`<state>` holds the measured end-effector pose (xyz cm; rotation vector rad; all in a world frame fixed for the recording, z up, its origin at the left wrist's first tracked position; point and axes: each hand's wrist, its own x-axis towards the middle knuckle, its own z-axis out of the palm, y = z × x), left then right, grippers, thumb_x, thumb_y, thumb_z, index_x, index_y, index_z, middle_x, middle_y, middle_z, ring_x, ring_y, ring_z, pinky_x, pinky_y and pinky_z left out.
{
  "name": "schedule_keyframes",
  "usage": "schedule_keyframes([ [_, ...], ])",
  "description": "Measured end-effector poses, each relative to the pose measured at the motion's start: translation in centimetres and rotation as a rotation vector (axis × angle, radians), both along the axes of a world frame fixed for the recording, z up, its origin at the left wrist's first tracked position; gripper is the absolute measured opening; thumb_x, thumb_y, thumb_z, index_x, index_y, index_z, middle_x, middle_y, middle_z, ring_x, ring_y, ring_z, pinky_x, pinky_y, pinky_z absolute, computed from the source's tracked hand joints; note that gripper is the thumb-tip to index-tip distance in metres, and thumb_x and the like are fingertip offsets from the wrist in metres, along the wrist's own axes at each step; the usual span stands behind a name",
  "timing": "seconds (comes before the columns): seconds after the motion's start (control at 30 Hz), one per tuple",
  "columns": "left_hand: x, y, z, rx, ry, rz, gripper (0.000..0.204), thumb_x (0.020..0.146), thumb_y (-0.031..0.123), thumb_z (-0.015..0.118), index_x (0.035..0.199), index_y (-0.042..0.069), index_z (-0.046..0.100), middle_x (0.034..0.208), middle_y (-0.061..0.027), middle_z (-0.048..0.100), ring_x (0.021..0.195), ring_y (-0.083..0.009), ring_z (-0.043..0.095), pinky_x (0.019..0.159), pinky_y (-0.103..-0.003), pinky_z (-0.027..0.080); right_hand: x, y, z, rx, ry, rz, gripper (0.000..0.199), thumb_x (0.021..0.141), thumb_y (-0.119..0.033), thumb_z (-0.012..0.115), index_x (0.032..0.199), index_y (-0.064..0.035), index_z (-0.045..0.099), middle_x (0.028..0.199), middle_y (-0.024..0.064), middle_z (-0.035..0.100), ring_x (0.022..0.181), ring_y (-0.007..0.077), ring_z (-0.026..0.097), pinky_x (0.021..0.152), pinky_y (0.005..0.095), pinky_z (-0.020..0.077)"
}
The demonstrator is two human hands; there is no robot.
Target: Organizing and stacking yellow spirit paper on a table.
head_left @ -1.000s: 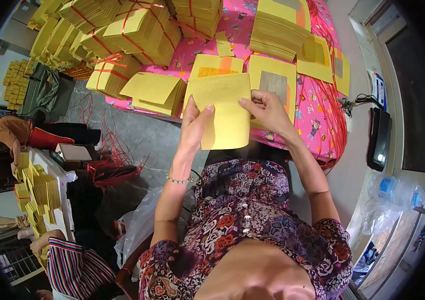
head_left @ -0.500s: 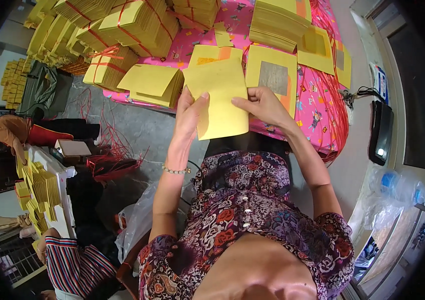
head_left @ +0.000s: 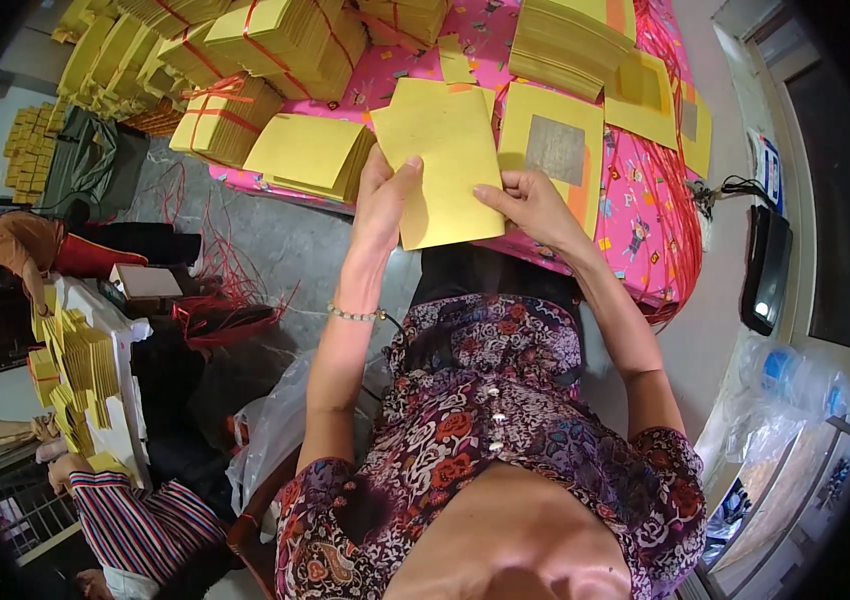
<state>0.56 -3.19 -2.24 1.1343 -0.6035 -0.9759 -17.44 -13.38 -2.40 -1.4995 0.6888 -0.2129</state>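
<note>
In front of my body I hold a yellow paper sheet (head_left: 445, 165) above the near edge of the pink table. My left hand (head_left: 382, 195) grips its left side with the thumb on top and the fingers underneath. My right hand (head_left: 528, 205) pinches its right side, thumb on top. To the right of the sheet lies yellow paper with a silver patch (head_left: 555, 150) and an orange strip. A low stack of folded yellow paper (head_left: 305, 152) sits to the left. Another yellow sheet beneath the held one is mostly hidden.
Bundles of yellow paper tied with red string (head_left: 285, 45) fill the table's far left. A tall paper stack (head_left: 570, 45) stands at the back right. Red strings (head_left: 683, 230) hang over the right edge. At left, two people work by a side table (head_left: 128, 370).
The sheet's lower edge has risen and moved away from my body. Both hands keep their grip on its sides with little movement.
</note>
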Motion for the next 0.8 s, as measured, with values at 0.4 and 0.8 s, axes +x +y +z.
schedule_keyframes([
  [0.4, 0.0, 0.7, 0.4, -0.088, 0.003, 0.163, 0.035, 0.092, 0.000, 0.045, 0.126, -0.001, 0.038, 0.121, -0.0114, 0.052, 0.108, -0.0166, 0.053, 0.093, -0.031, 0.043, -0.1, 0.9, -0.8, 0.091, -0.102, -0.028, 0.027, 0.089, -0.025, 0.062, 0.098, 0.0006, 0.064, 0.087, 0.0039, 0.065, 0.074, 0.0068, 0.060, 0.064, 0.0208, 0.0507],
  [0.8, -0.8, 2.5, -0.7, -0.047, -0.017, 0.176, 0.036, 0.092, 0.002, 0.045, 0.127, 0.000, 0.036, 0.122, -0.0095, 0.050, 0.110, -0.0146, 0.050, 0.095, -0.030, 0.040, 3.4, -1.2, -2.3, -0.003, -0.220, -0.015, 0.023, 0.093, -0.022, 0.056, 0.090, -0.0004, 0.061, 0.076, -0.0020, 0.062, 0.069, 0.0021, 0.053, 0.062, 0.0187, 0.0426],
])
